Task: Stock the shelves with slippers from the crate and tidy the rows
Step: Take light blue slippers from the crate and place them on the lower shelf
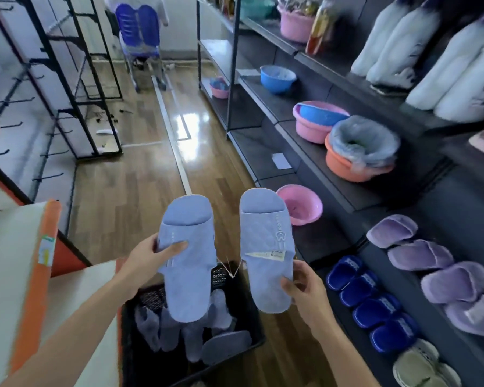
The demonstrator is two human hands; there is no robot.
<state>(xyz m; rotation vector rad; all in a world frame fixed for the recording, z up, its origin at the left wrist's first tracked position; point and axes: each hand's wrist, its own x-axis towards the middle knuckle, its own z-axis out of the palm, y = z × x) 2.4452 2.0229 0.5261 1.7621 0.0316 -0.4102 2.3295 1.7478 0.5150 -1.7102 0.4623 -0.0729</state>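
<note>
My left hand [154, 254] grips a light blue slipper [187, 255] by its left side, toe pointing away. My right hand [305, 289] grips the matching slipper [266, 247] at its heel edge; a paper tag lies across its strap. A thin string joins the pair between my hands. Both slippers hang above a black plastic crate [243, 325] on the floor that holds several more blue slippers [224, 347]. On the dark shelf unit [375, 255] at the right, lilac fluffy slippers [419, 255], dark blue slides [372, 300] and pale green slippers [425, 367] lie in rows.
Pink, blue and orange plastic basins [355, 152] stand on the higher shelves, and a pink basin [302, 205] on a low one. White plush items [430, 57] fill the top right. An orange-edged box [25, 261] is at my left. Black wire racks [67, 79] and a blue chair [140, 32] stand further off.
</note>
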